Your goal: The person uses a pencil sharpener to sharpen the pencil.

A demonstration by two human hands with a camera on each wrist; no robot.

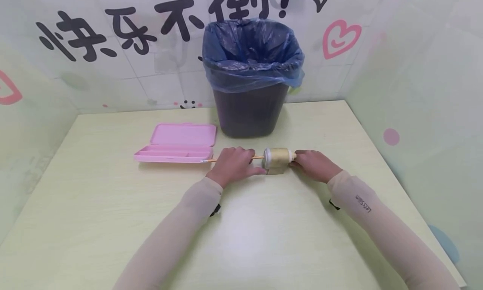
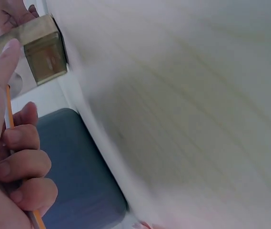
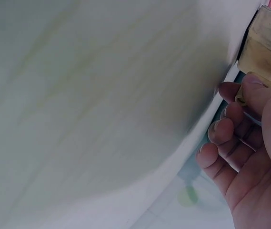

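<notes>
- Pencil (image 1: 258,157), head view: it lies level above the table (image 1: 113,206), its front end meeting the left face of the sharpener (image 1: 279,156), its rear end just beside the pink case (image 1: 183,135), whether touching I cannot tell. The left hand (image 1: 235,163) grips its shaft; the right hand (image 1: 316,166) is at the sharpener's other end. Should the pencil be pushed in at a slant, its tip could snap, and a rear end that swings could knock the case.
- Head view, writing: the right sleeve (image 1: 358,198) seems to read "Let's Slim"; the wall covering (image 1: 166,68) shows "快乐不倒!" in black. The bin (image 1: 247,114) with its blue liner (image 1: 245,78) has no label I can read.
- Left wrist view: fingers curl round the pencil while the thumb stretches toward the sharpener. A loose hold could let the pencil spin or back out. No lettering is legible.
- Right wrist view: thumb and forefinger pinch a small knob (image 3: 240,98); the other fingers bend loosely. With neither hand seen clasping its body, uneven force could slide or tip the sharpener. It bears dark smudges, no readable brand.
</notes>
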